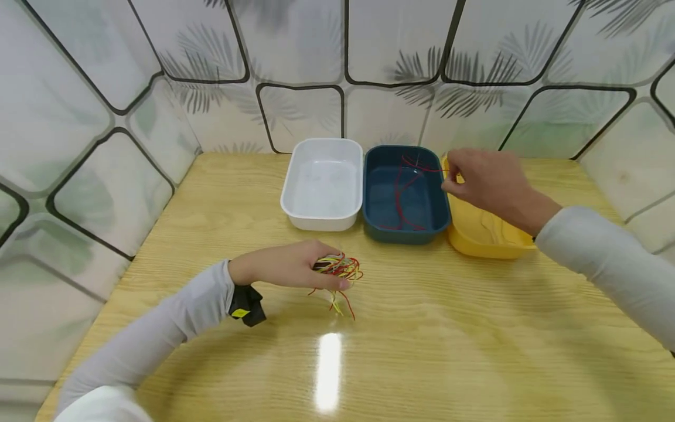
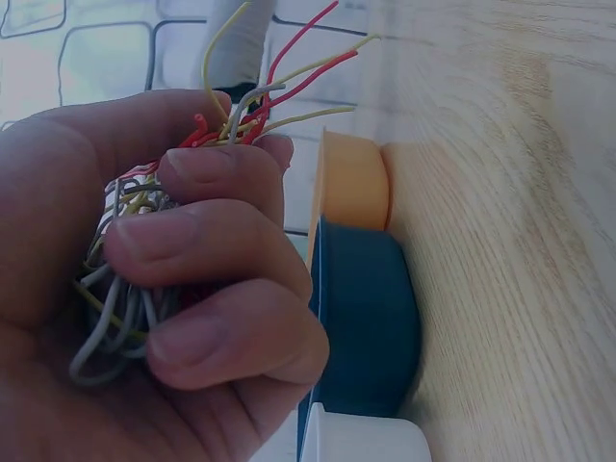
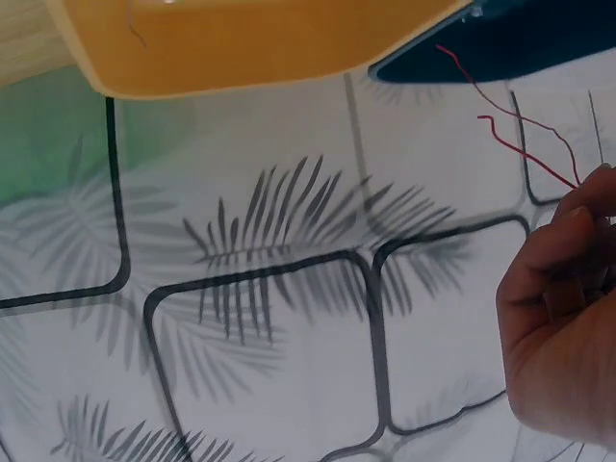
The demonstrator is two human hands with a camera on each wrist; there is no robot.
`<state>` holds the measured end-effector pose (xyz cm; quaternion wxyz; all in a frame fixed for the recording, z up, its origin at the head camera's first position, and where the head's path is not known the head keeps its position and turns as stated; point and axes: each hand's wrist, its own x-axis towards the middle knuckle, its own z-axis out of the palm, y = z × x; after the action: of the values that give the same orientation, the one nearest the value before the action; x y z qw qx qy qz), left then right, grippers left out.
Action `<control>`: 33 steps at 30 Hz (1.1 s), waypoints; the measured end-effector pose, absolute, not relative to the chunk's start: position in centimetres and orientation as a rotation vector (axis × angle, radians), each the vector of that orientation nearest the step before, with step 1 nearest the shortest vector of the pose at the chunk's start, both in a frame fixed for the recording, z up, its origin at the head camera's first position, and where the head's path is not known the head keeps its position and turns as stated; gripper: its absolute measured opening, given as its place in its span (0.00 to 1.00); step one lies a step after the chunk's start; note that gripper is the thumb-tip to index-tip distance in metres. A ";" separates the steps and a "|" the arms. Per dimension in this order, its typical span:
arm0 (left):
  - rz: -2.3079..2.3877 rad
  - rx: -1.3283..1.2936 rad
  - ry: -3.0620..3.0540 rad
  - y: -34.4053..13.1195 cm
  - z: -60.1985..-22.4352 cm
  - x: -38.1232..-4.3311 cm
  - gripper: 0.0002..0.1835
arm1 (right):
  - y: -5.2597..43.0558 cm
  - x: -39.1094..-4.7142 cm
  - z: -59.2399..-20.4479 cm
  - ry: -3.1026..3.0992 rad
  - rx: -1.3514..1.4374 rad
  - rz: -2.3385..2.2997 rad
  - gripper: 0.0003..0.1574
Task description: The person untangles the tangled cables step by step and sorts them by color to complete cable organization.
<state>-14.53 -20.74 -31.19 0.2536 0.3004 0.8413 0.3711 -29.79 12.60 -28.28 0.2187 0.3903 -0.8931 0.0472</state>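
Observation:
My left hand [image 1: 295,264] grips a tangled bundle of thin wires [image 1: 341,266], red, yellow and grey, over the table in front of the tubs. In the left wrist view, fingers curl round the wire bundle [image 2: 125,318], and loose ends stick out past the index finger. Above the border of the blue and yellow tubs, my right hand [image 1: 487,181] pinches a red wire [image 1: 431,170] between thumb and finger. That red wire [image 3: 527,151] reaches out over the dark blue tub [image 1: 406,235], in which other red wires [image 1: 398,202] lie.
Left of the blue tub stands a white tub [image 1: 321,224]. A yellow tub [image 1: 487,251] sits on the right, partly under my right arm, with pale yellow wires [image 1: 493,225] inside. Behind the wooden table [image 1: 422,340] rises a patterned backdrop [image 1: 390,111].

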 end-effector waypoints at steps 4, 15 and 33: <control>1.015 0.809 2.305 -20.7 -31.1 -14.5 0.18 | 11.0 -30.5 -30.2 -2.491 1.141 0.004 0.09; 1.016 0.832 2.324 -20.2 -32.1 -14.8 0.19 | 9.0 -28.8 -31.9 -2.827 1.228 0.032 0.12; 1.062 0.930 2.325 -17.8 -31.7 -15.9 0.16 | 6.2 -18.7 -28.2 -2.514 1.690 0.867 0.12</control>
<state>-15.91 -17.75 -31.67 0.2094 0.3344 0.8358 0.3817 -18.75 6.22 -28.20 -0.0045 0.5364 -0.7979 0.2750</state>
